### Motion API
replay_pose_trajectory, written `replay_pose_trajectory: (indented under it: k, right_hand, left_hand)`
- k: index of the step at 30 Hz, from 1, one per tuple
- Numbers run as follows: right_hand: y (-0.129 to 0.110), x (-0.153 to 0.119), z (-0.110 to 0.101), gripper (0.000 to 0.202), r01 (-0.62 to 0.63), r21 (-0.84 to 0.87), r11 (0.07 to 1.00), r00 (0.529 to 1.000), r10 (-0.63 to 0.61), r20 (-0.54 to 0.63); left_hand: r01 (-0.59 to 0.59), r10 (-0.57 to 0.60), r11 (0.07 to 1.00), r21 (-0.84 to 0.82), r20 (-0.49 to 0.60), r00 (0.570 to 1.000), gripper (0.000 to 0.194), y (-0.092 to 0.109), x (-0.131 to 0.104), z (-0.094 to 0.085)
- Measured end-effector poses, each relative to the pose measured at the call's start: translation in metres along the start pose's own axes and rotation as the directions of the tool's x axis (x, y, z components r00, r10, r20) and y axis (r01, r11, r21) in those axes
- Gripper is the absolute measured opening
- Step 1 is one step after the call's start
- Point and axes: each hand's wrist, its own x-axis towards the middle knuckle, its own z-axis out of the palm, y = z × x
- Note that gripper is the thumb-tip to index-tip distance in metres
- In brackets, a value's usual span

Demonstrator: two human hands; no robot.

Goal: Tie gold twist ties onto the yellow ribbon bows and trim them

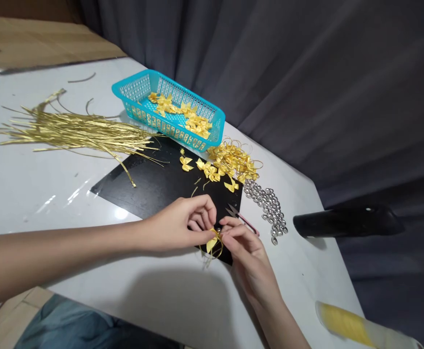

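My left hand (pixel 193 223) reaches in from the left and pinches a yellow ribbon bow (pixel 212 242) between thumb and fingers. On the bow's other side, my right hand (pixel 243 242) has its fingertips closed on the thin gold cord, which loops below the bow. A small silver bead shows between the fingertips. Both hands are over the near corner of a black mat (pixel 149 179). Small scissors (pixel 243 219) lie just beyond my right hand, their blades on the mat.
A turquoise basket (pixel 168 127) holds yellow bows. Gold cords (pixel 84 133) lie at left. More bows (pixel 233 157) are piled beside the basket, near silver beads (pixel 270 208). A black object (pixel 346 220) and a yellow-and-clear roll (pixel 350 325) are at right, before a dark curtain (pixel 288 63).
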Motion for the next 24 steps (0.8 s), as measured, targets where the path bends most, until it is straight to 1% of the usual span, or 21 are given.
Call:
replay_pose_trajectory:
  k: [4, 14, 21, 24]
  right_hand:
    - [-0.0006, 0.0012, 0.0023, 0.012, -0.018, 0.041, 0.999, 1.000, 0.017, 0.023]
    - [0.0011, 0.0037, 0.0061, 0.015, -0.046, 0.104, 0.993, 0.999, 0.046, 0.001]
    - [0.0006, 0.0019, 0.0078, 0.015, -0.057, 0.096, 0.994, 0.998, 0.055, 0.022]
    - [-0.0024, -0.0005, 0.0049, 0.015, -0.072, 0.040, 0.997, 0.997, 0.071, 0.028]
  left_hand:
    - [0.020, -0.018, 0.998, -0.056, 0.031, 0.999, 0.019, -0.0002, 0.0001, 0.0000]
    - [0.057, -0.051, 0.986, -0.157, 0.042, 0.998, 0.021, -0.0004, 0.0005, 0.0027]
    - [0.107, -0.098, 0.965, -0.239, 0.052, 0.994, 0.028, -0.0016, 0.0014, 0.0026]
    - [0.128, -0.121, 0.957, -0.259, 0.045, 0.992, 0.028, -0.0029, 0.0022, 0.0007]
